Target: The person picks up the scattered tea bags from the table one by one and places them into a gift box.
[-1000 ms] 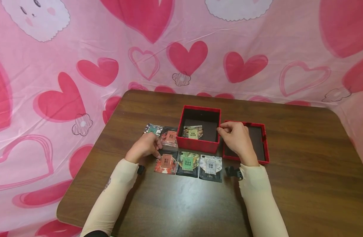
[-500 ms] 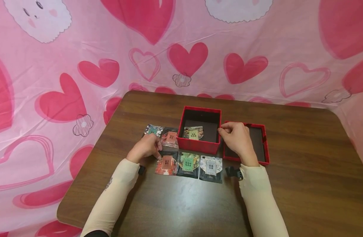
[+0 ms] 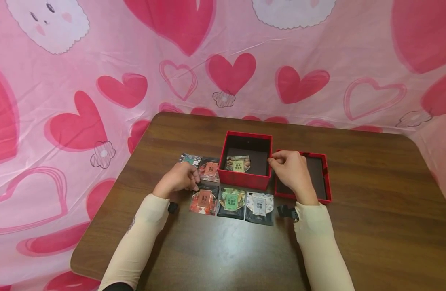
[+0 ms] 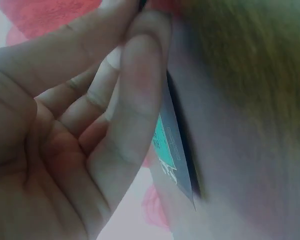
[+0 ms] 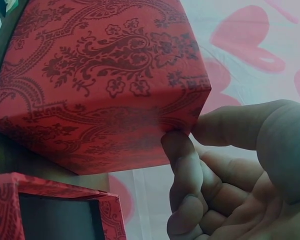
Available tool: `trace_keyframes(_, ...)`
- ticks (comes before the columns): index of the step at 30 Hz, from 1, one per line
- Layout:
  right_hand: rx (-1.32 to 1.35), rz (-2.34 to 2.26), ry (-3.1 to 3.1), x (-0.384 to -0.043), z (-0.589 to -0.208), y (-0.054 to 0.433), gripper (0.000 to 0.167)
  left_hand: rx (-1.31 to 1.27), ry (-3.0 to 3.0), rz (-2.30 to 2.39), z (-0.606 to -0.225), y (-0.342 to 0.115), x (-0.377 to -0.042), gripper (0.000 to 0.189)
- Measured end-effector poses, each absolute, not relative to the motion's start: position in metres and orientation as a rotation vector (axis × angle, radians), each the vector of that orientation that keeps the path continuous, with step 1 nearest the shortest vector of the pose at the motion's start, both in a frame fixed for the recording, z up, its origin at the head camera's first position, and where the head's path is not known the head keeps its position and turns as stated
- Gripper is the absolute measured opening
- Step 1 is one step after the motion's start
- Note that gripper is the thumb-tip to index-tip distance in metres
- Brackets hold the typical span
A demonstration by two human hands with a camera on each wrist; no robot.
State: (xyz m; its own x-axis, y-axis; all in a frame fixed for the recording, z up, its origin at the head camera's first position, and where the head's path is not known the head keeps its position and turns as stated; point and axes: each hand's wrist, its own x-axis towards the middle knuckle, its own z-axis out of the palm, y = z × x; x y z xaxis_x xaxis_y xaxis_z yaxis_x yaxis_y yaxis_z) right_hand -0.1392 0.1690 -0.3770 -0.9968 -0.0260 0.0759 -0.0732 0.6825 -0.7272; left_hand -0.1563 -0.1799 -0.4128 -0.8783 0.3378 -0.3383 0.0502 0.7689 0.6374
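My left hand (image 3: 177, 178) pinches the upper left corner of an orange-and-black tea sachet (image 3: 204, 199) lying flat on the table; a dark corner shows between thumb and forefinger in the left wrist view. My right hand (image 3: 293, 171) grips the right rim of an uncovered red box (image 3: 244, 178) with thumb and forefinger. Inside lies a yellow-green labelled tea sachet (image 3: 239, 164). Along the front row are a green-labelled sachet (image 3: 231, 203) and a white one (image 3: 259, 208). Behind sit a red-labelled sachet (image 3: 210, 169) and a teal-labelled one (image 3: 189, 159), partly behind my left hand.
The red box lid (image 3: 327, 182) lies hollow side up, right of the box and partly behind my right hand. All stand on a brown wooden table (image 3: 375, 210). A pink cloth with hearts (image 3: 303, 44) hangs behind it.
My left hand has shifted slightly left, and the orange-and-black sachet has turned and slid a little with it. My right hand and the box have stayed in place.
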Motion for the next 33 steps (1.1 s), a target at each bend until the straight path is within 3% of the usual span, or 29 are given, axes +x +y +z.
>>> trace_keyframes(17,0.074,1.241,-2.842,-0.14,-0.379,0.169,0.022,0.228,2.195,1.366,-0.42,-0.2,-0.162,0.016)
trace_keyframes(33,0.054,1.258,-2.838,-0.14,-0.378,0.169,0.022,0.153,2.106,1.557,-0.396,-0.198,-0.169,0.018)
